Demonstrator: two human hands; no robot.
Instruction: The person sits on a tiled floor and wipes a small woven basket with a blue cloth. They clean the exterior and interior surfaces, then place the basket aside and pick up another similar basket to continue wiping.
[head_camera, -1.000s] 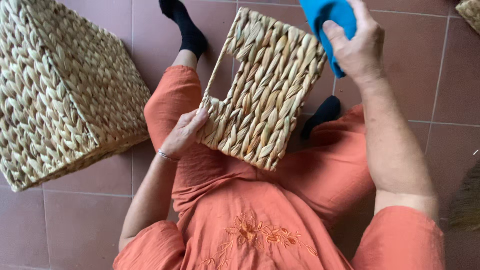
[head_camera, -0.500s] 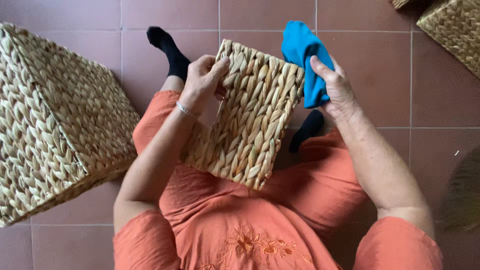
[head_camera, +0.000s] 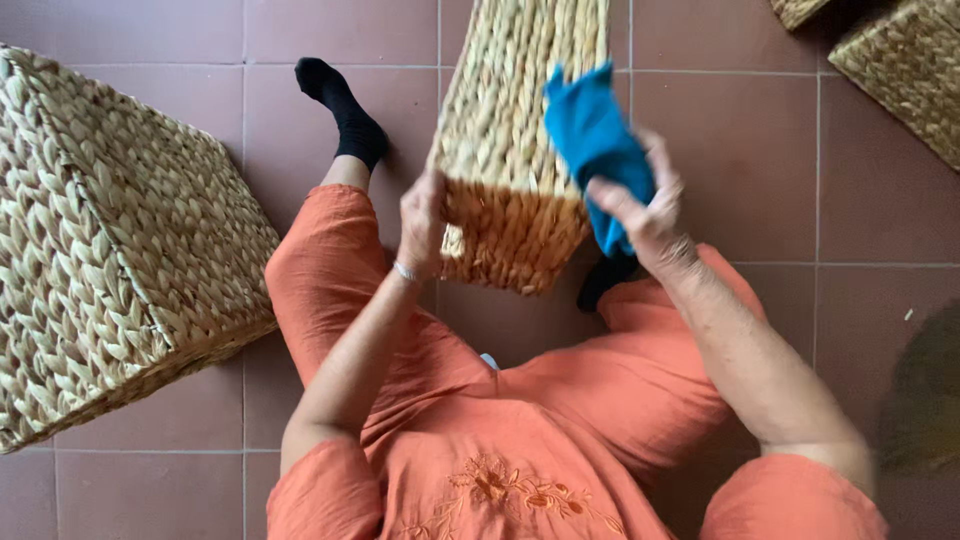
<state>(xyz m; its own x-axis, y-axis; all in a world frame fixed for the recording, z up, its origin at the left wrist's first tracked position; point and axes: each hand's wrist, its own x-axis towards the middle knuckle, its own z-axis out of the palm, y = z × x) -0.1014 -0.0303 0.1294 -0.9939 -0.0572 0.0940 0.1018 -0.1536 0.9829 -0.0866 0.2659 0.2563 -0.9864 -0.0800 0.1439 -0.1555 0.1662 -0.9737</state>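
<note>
Above the lap, over the tiled floor (head_camera: 760, 170), the left hand (head_camera: 422, 222) grips the woven basket's (head_camera: 520, 130) near-left corner, steadying it tilted, while the right hand (head_camera: 650, 215) clutches a blue cloth (head_camera: 595, 140) pressed to its side for wiping.

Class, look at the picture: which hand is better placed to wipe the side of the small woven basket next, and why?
Probably the right hand: it holds the blue cloth against the basket. The left hand grips the basket's lower corner, steadying it.
</note>
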